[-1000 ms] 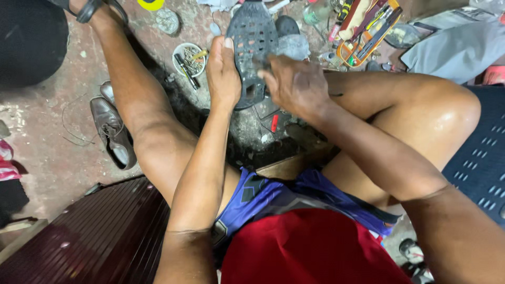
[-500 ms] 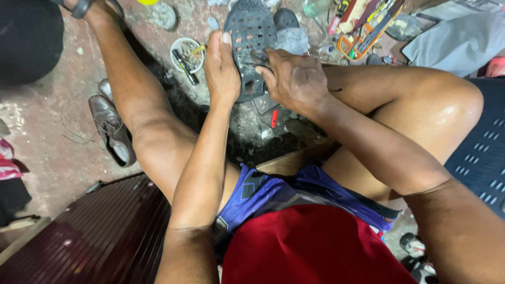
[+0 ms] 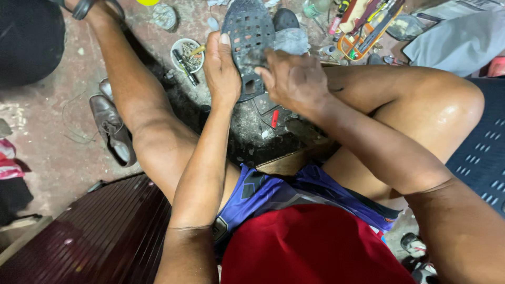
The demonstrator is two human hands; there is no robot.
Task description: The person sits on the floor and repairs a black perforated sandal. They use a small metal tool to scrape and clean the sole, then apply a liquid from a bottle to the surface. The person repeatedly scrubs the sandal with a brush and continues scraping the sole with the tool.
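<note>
Your left hand (image 3: 221, 71) wraps the perforated dark shoe sole (image 3: 250, 37) at twelve o'clock, propping it upright. Right hand (image 3: 294, 79) presses its lower edge, fingers curled; small tin of bits (image 3: 188, 52) lies at ten o'clock.

You sit in a floor-level cobbler's workshop: worn brown shoes (image 3: 112, 128), hand tools (image 3: 368, 26), a dish of nails (image 3: 188, 54).

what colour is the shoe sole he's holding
Dark grey-black, with a grid of square holes; the head view shows the sole.
</note>
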